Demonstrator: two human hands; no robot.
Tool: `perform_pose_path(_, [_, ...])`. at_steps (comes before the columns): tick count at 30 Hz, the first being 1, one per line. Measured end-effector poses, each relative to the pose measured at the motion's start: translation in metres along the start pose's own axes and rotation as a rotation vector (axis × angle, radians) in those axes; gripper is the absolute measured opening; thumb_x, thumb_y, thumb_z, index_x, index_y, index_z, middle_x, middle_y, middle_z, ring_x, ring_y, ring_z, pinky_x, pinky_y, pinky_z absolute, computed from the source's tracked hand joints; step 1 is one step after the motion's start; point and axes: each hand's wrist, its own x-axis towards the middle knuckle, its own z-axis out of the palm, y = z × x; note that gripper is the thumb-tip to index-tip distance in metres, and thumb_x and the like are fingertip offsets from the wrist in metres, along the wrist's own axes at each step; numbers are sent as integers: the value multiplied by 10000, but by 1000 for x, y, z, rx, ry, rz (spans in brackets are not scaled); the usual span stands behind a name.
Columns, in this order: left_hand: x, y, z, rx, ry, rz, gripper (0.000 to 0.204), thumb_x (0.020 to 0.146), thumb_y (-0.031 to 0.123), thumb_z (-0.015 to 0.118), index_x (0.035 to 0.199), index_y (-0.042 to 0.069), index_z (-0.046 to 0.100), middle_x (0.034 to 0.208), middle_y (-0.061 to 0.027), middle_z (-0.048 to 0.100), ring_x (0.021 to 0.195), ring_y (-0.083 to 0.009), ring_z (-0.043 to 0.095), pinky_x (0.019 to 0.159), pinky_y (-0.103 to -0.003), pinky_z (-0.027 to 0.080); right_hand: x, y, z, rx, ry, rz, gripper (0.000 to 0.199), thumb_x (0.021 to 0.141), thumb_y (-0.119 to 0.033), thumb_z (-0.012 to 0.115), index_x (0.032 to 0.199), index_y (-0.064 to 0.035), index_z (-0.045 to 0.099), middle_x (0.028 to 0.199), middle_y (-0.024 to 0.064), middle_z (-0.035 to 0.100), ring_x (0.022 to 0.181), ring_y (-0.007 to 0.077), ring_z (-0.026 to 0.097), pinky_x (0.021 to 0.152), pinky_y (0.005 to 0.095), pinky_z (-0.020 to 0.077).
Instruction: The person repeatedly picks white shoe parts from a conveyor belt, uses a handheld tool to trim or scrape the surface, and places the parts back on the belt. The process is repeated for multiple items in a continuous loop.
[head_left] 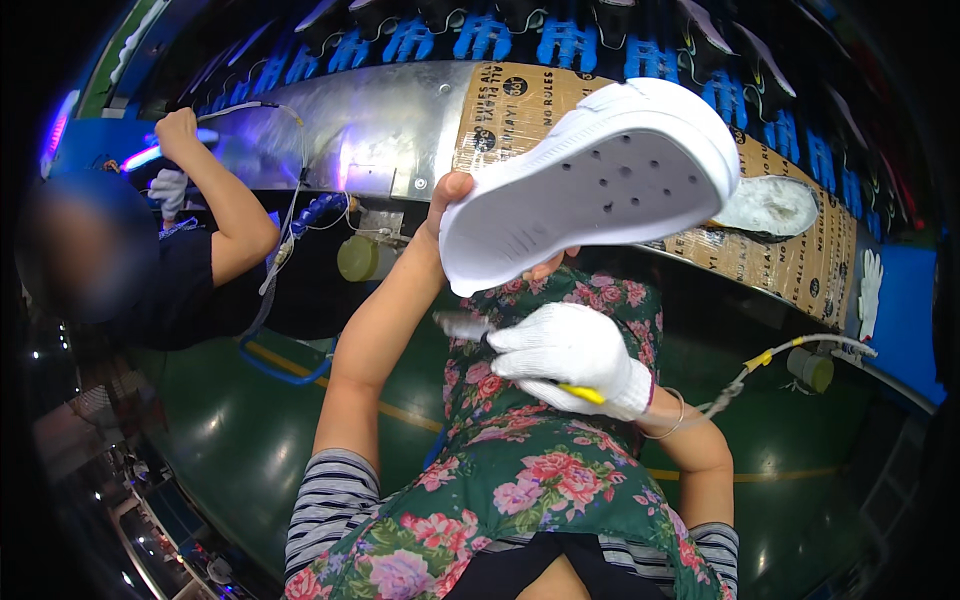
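Observation:
Held up over the bench edge is a white shoe sole, its pale grey inner face with several small dark holes turned toward me. My bare left hand grips it by the narrower end. The thumb lies at the edge, and other fingertips show under the lower rim. Below the sole, my right hand, in a white knitted glove, is closed around a slim brush-like tool with a yellow handle. Its grey tip points left and is blurred, apart from the sole.
Printed cardboard covers part of the metal bench. A dish of whitish material sits there, with a white glove farther right. Blue shoe-holding racks line the back. Another person works at the left.

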Motion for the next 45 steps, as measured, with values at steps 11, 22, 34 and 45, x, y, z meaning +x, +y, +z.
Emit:
perform_pose_path(11, [0, 11, 12, 88, 128, -42, 1114, 766, 696, 704, 1570, -8, 389, 1212, -390, 603, 909, -411, 682, 688, -464, 587, -4, 1, 7, 68, 21, 22, 334, 759, -61, 815, 1076, -158, 778, 1093, 68, 781, 874, 280, 740, 745, 391, 594])
perform_pose_path(22, [5, 8, -5, 20, 17, 41, 1151, 704, 818, 720, 1461, -21, 502, 1210, -291, 567, 914, -366, 649, 623, -447, 538, 5, -5, -4, 94, 136, 169, 284, 747, -22, 844, 1009, -122, 802, 1065, 108, 792, 876, 280, 751, 769, 372, 594])
perform_pose_path(34, [1, 4, -7, -114, 235, 53, 1089, 792, 729, 712, 1567, 34, 392, 1284, -308, 556, 932, -412, 646, 744, -478, 545, 9, 6, -12, 243, 184, 499, 162, 823, 5, 827, 978, -39, 803, 1040, 116, 798, 928, 205, 750, 831, 321, 589])
perform_pose_path(45, [-15, -57, 14, -211, 343, 162, 903, 954, 683, 505, 1579, 37, 413, 1309, -256, 620, 1069, -407, 666, 894, -559, 579, 57, 59, -99, -597, 368, 66, 241, 782, -3, 804, 1012, -65, 764, 1017, 135, 770, 872, 312, 734, 774, 395, 581])
